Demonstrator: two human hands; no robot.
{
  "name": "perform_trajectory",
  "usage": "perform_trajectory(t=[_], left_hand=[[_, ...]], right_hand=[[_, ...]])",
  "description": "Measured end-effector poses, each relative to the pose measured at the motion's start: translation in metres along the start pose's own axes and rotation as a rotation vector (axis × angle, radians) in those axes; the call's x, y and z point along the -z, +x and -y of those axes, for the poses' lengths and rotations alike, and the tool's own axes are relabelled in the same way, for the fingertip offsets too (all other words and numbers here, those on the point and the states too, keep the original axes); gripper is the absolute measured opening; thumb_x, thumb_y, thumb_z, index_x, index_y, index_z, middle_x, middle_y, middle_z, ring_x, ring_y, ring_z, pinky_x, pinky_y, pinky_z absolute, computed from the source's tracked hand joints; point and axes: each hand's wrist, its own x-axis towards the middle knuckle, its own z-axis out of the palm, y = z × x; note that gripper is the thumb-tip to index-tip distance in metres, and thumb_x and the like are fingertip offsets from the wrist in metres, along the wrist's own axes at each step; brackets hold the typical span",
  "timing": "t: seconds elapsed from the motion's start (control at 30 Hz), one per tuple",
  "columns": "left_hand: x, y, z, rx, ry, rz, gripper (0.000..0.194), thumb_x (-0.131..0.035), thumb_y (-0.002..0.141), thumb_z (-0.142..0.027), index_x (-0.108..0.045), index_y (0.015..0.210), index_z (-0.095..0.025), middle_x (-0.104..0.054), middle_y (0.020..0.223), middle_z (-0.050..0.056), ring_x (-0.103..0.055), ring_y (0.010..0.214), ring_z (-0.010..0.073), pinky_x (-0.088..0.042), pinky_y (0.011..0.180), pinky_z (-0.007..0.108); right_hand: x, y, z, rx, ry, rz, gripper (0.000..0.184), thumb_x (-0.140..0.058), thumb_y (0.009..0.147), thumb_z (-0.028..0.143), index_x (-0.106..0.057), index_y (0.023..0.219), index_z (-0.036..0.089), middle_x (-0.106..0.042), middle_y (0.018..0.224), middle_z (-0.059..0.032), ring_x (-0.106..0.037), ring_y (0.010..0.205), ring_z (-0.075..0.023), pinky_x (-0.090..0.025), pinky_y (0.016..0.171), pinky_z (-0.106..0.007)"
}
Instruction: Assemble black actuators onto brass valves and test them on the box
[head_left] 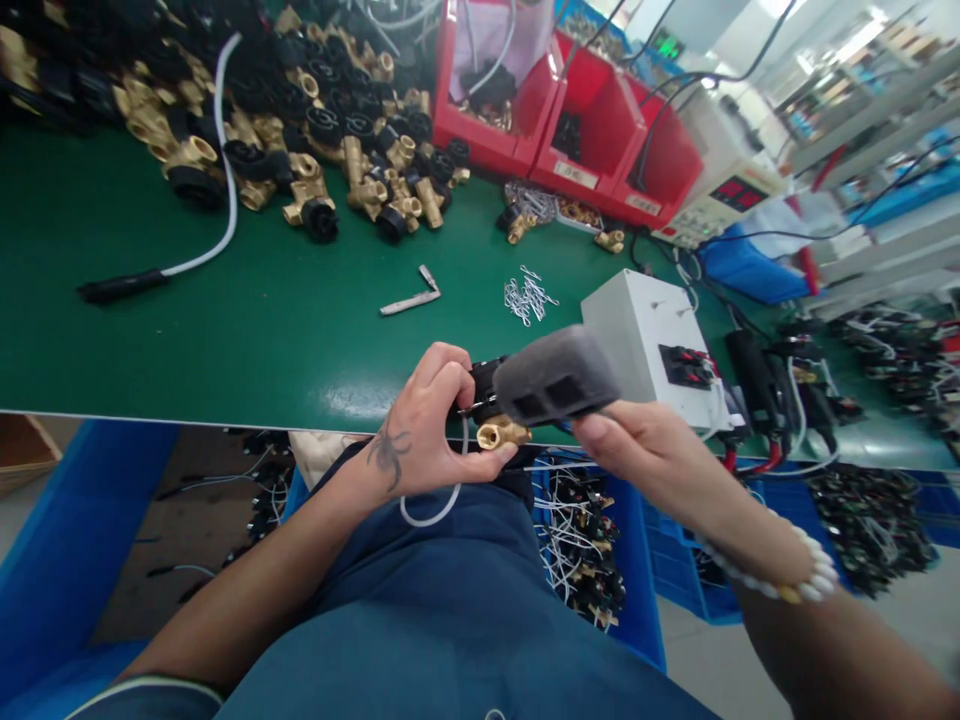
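Observation:
My left hand (431, 420) is closed around a brass valve (499, 434) with a black housing (487, 385), at the table's front edge. A small metal pin shows near its fingertips, and a white cable (431, 520) loops down from the part. My right hand (637, 440) grips a hammer-like tool with a thick grey head (555, 375), blurred by motion. That head is over the right side of the housing and hides part of it; I cannot tell whether they touch. Beyond lie a heap of metal spring clips (529, 297) and an L-shaped metal piece (412, 293).
Many brass valves with black caps (307, 195) are piled at the back left, beside a black-ended cable (124, 286). Red bins (577, 180) line the back. A white box (637, 330) with terminals stands at right. Blue crates (641, 580) of cabled parts sit below the table.

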Motion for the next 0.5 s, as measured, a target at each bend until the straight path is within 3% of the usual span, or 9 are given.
perform_trajectory(t=[0.1,0.3,0.5], left_hand=[[0.001,0.0,0.0,0.002,-0.01,0.013,0.04,-0.073,0.072,-0.03,-0.035,0.081,-0.024,-0.051,0.098,0.004,-0.051,0.089,0.0182,-0.051,0.076,0.034],[-0.002,0.0,0.0,-0.001,-0.001,-0.013,0.039,-0.073,0.071,-0.031,-0.036,0.081,-0.024,-0.052,0.095,0.003,-0.052,0.087,0.0188,-0.051,0.075,0.035],[-0.004,-0.003,0.0,0.024,-0.001,-0.03,0.04,-0.074,0.07,-0.032,-0.037,0.082,-0.025,-0.053,0.099,0.004,-0.053,0.089,0.019,-0.053,0.076,0.035]], right_hand=[[0.009,-0.006,0.0,0.036,0.112,-0.15,0.068,-0.039,0.098,0.072,-0.041,0.06,0.017,-0.034,0.05,0.0017,-0.028,0.045,-0.0057,-0.019,0.042,-0.023],[-0.002,0.002,-0.003,-0.05,-0.035,0.081,0.068,-0.046,0.093,0.075,-0.041,0.061,0.016,-0.036,0.052,0.0023,-0.03,0.047,-0.0052,-0.02,0.044,-0.021],[0.007,0.011,0.001,-0.021,0.289,-0.154,0.062,-0.045,0.095,0.075,-0.046,0.072,0.018,-0.031,0.049,0.0047,-0.025,0.042,-0.0052,-0.015,0.039,-0.023]])
